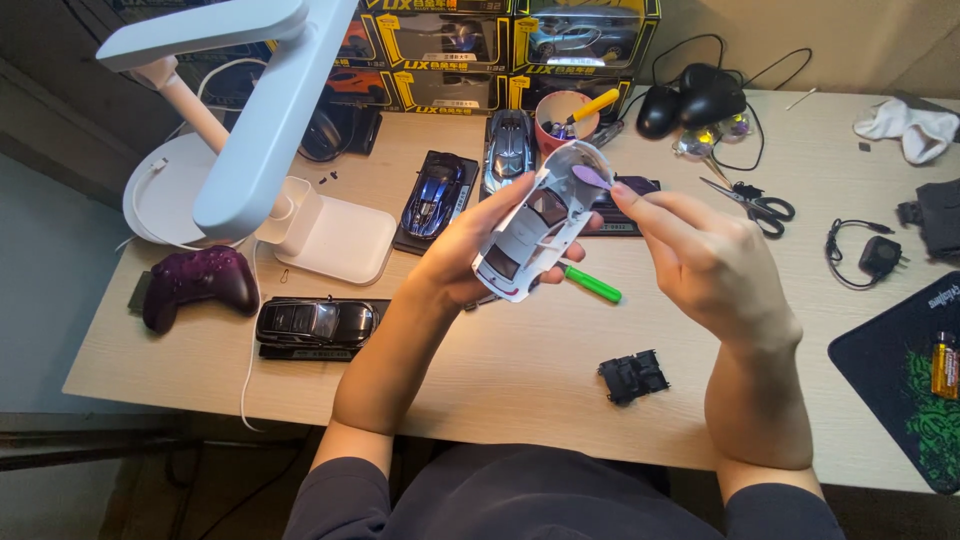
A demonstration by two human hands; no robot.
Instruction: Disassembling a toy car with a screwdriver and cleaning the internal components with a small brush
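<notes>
**Both hands on a white toy car body above the desk**

Nearest the person, both forearms rise from dark sleeves over the near edge of the wooden desk (pixel 520 380). The left hand (pixel 470 250) cups a white model car body (pixel 535 225) from below and from its left side, fingers curled around the shell with the thumb across the top; the body is tilted and held in the air above the middle of the desk, its hollow inner side towards the camera. The right hand (pixel 705 255) meets it from the right, fingers bent, thumb and forefinger pinched close at the upper end of the shell beside a small purple piece (pixel 592 177); whether they grip that piece I cannot tell.

Under the hands a green-handled tool (pixel 590 284) lies on the desk, and a small black plastic part (pixel 633 377) sits nearer the near edge. Towards the near left corner rest a black model car on a base (pixel 315 322) and a dark purple game controller (pixel 195 283). A dark mat with green print (pixel 900 390) covers the near right corner.

Farther back stand a white desk lamp (pixel 250 110), a blue model car (pixel 435 195), a grey one (pixel 509 148), a red cup of tools (pixel 562 115), scissors (pixel 755 203) and two black mice (pixel 695 100). Boxed model cars (pixel 500 45) line the far edge.
</notes>
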